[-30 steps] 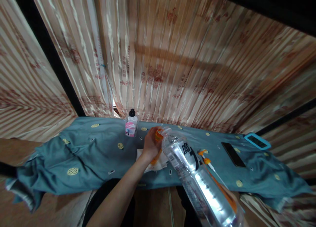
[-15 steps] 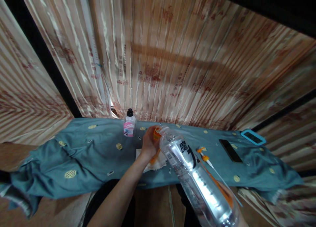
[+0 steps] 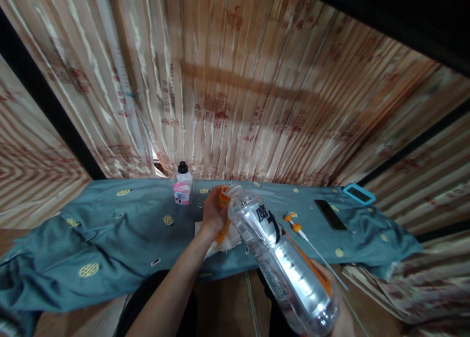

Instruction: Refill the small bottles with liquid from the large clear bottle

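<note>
My left hand (image 3: 213, 214) is wrapped around a small orange bottle (image 3: 223, 198), whose open top faces up. A large clear plastic bottle (image 3: 282, 258) with a silver label lies tilted in my right hand (image 3: 342, 305), its neck down at the orange bottle's mouth. Most of the right hand's fingers are hidden behind the large bottle. White tissue (image 3: 228, 244) is spread beneath the orange bottle. An orange and white spray head (image 3: 293, 224) with a long thin tube lies to the right of the large bottle's neck.
A clear bottle with a black cap and pink label (image 3: 182, 186) stands at the back left. A black phone (image 3: 330, 214) and a blue-framed device (image 3: 359, 194) lie on the right. Green patterned cloth (image 3: 147, 229) covers the table, with a curtain (image 3: 220, 82) behind.
The whole view has shifted, so things on the table appear farther left. Both hands keep their holds, and the large bottle stays tilted at the orange bottle's mouth.
</note>
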Available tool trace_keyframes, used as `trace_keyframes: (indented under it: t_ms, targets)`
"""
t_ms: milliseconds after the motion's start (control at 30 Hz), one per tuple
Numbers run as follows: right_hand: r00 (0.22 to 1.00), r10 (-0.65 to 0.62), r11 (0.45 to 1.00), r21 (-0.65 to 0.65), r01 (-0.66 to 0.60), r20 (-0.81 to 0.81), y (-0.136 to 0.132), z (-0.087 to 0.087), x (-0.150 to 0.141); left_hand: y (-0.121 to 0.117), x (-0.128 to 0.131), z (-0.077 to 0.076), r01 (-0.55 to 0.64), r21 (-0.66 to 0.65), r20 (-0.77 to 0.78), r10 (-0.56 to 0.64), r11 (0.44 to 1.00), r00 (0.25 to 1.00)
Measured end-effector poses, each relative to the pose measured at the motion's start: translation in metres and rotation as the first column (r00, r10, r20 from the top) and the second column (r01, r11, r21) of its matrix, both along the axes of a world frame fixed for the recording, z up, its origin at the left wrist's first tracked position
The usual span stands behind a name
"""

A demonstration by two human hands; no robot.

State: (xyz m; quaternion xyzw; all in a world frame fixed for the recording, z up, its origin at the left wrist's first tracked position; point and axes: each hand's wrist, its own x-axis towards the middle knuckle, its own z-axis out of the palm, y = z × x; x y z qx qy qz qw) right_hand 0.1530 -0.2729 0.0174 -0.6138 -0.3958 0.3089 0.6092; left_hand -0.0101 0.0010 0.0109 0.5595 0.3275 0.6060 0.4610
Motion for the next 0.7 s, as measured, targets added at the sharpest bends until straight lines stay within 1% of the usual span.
trace_keyframes:
  t_ms: [100,200,333,367,433,500,567,700]
  targets:
    - [0.995,0.074,0.997,0.018,-0.075,0.066,0.001,0.001,0.002,0.002,0.000,-0.002,-0.013,0.017,0.003,0.013,1.000,1.000]
    - [0.996,0.077,0.996,0.030,-0.078,0.044,0.003,0.004,0.003,0.004,0.000,-0.004,-0.011,0.028,0.015,0.010,1.000,1.000]
    - [0.972,0.210,0.976,0.028,-0.214,0.104,0.005,0.005,0.008,0.004,0.000,-0.004,-0.016,0.026,0.002,0.016,1.000,1.000]
    - [0.969,0.219,0.975,0.021,-0.223,0.110,0.005,0.005,0.008,0.004,0.000,-0.005,-0.019,0.022,-0.002,0.019,1.000,1.000]
    - [0.979,0.176,0.984,0.009,-0.178,0.102,0.005,0.007,0.004,0.005,0.000,-0.005,-0.017,0.017,-0.004,0.017,1.000,1.000]
    - [0.995,0.064,0.998,0.022,-0.066,0.073,0.006,0.011,-0.004,0.006,0.000,-0.006,-0.010,0.019,-0.002,0.010,1.000,1.000]
    - [0.998,0.004,1.000,0.027,-0.006,0.059,0.008,0.016,-0.013,0.005,-0.001,-0.005,-0.002,0.022,0.002,0.002,1.000,1.000]
    - [0.999,-0.017,1.000,0.019,0.016,0.047,0.010,0.020,-0.021,0.004,-0.001,-0.004,-0.004,0.014,0.017,0.003,1.000,1.000]
